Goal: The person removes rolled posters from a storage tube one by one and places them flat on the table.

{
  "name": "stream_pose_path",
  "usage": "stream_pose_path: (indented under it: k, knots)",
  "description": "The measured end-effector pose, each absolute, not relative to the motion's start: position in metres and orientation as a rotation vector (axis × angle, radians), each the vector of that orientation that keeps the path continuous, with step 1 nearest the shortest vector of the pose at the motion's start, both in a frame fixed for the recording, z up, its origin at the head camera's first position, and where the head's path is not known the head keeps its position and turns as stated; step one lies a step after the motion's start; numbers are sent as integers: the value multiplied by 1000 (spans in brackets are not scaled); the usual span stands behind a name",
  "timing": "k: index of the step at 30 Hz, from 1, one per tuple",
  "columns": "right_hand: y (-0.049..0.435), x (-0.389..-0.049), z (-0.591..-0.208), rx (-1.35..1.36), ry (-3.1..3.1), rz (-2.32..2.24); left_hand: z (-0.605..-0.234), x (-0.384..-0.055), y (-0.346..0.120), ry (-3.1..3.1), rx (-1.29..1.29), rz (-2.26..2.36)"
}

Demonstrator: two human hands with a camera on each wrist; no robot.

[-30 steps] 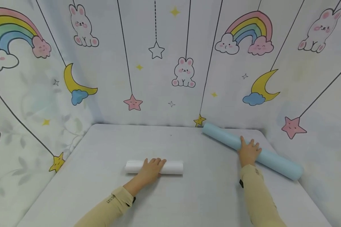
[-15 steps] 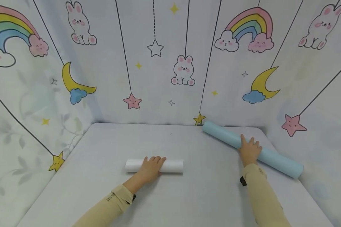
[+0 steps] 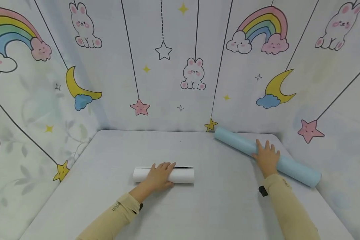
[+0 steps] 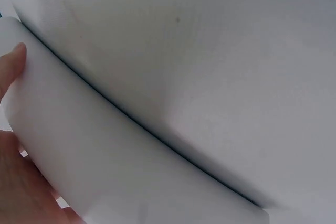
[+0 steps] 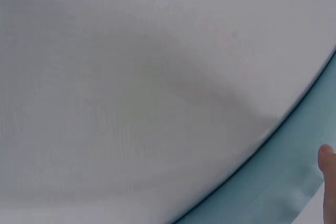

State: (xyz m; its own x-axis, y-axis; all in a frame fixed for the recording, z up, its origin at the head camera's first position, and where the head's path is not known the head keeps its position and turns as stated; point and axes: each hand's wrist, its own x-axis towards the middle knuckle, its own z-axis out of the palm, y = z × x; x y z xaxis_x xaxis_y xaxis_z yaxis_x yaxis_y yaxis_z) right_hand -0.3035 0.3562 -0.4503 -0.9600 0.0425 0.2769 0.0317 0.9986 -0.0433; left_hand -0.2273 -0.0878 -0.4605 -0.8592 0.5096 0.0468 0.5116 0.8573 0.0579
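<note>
In the head view, a white rolled-up sheet (image 3: 183, 175) lies across the middle of the white table. My left hand (image 3: 159, 176) grips it, fingers over the top and thumb on the near side. A dark gap shows along its upper right edge. The left wrist view shows the same white roll (image 4: 121, 145) with a fingertip against it. At the right, a longer light blue roll (image 3: 301, 171) lies diagonally. My right hand (image 3: 267, 158) rests on its middle with fingers spread. In the right wrist view, a digit touches the blue roll (image 5: 262, 182).
The white tabletop (image 3: 216, 206) has rounded far corners. Behind and beside it hangs a pale curtain (image 3: 114, 66) printed with rabbits, stars, moons and rainbows. The blue roll's far end reaches the back edge, and its near end lies by the right edge.
My left hand has turned the white roll slightly, and a dark gap has appeared along its top. The right hand has shifted a little rightward along the blue roll, its fingers spreading more.
</note>
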Motion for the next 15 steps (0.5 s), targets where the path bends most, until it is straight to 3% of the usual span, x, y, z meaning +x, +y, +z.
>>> stream_pose_path:
  k: [15]
  knots:
    - [335,-286,-430,128,-2805,58,-429,-230,-110,-3183,-731,-210]
